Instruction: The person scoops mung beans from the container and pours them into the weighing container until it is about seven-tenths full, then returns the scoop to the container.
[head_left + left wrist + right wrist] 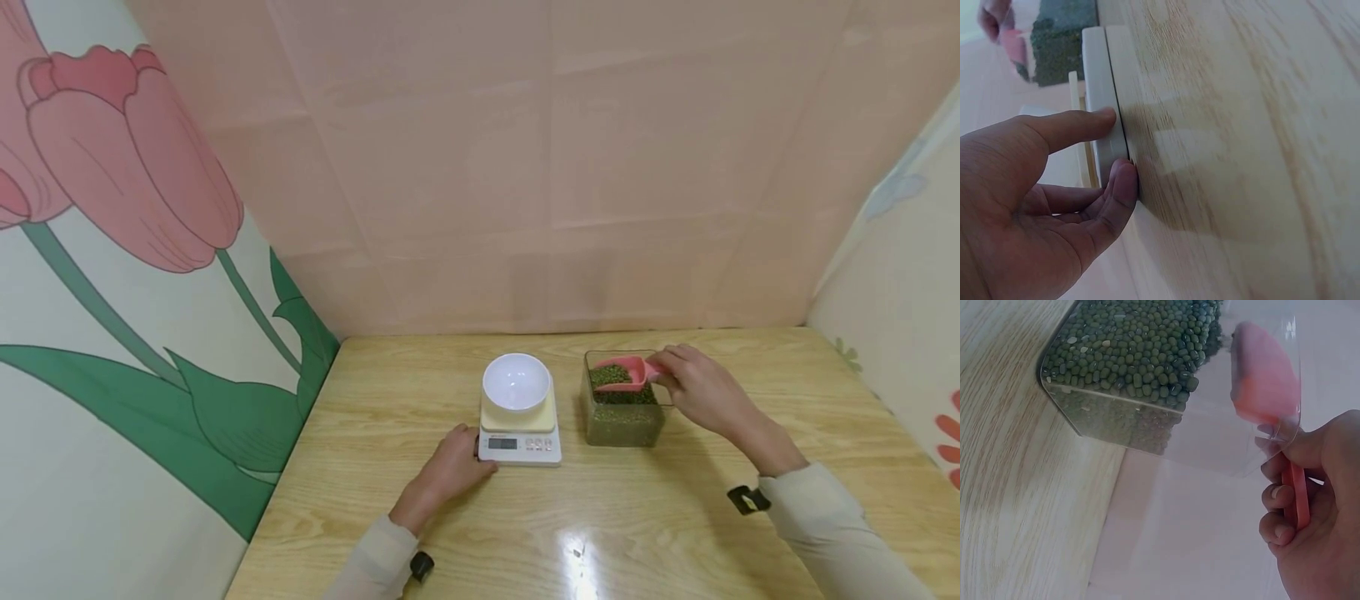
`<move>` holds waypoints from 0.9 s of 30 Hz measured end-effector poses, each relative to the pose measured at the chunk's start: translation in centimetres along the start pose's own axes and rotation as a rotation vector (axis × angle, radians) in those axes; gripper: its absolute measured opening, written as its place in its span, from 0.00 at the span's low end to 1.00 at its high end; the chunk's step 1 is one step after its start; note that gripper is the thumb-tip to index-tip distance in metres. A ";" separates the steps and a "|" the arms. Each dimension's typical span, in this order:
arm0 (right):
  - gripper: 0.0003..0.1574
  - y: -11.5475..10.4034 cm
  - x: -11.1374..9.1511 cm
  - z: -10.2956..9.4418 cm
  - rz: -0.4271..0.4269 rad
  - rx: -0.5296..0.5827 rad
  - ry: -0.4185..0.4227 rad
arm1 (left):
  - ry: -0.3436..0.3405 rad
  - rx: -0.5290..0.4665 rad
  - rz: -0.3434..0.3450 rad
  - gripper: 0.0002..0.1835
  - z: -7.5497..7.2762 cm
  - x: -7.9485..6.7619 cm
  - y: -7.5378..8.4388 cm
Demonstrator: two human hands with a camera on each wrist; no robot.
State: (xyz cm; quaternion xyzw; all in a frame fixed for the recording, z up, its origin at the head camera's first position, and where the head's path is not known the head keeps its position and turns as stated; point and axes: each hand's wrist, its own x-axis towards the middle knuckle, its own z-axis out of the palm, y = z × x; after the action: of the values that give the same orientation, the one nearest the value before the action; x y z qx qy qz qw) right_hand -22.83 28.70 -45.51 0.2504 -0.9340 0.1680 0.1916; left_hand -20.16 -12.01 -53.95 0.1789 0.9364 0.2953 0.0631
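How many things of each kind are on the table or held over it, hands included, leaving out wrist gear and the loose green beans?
Scale: 1
White bowl: 1
Clear container: 1
Pink scoop: 1
Hands (left hand, right hand): 2
Total: 6

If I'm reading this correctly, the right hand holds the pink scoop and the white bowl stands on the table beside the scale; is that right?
Not quite: the white bowl stands on the scale, as the head view shows; the right hand does hold the pink scoop.

Pink scoop [637, 371] inside clear container [1216, 440] of green beans [1129, 350], white bowl [516, 383] on scale [519, 446]
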 end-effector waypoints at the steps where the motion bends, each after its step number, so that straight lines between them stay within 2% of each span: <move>1: 0.11 0.1 0.0 0.0 -0.003 0.000 0.007 | 0.000 -0.001 0.000 0.25 0.0 0.0 0.0; 11: 0.11 0.7 -0.3 0.0 -0.009 -0.009 0.039 | -0.005 0.000 -0.013 0.26 0.1 0.0 0.0; 27: 0.12 1.3 -0.6 0.1 0.018 0.001 0.051 | 0.001 0.007 0.020 0.24 -0.1 0.0 0.1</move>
State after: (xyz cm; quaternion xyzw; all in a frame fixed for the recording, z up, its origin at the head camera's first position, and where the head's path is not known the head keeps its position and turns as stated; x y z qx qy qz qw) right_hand -23.06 29.97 -46.10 0.2376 -0.9310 0.1765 0.2135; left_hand -20.10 -11.98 -53.83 0.1884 0.9357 0.2926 0.0589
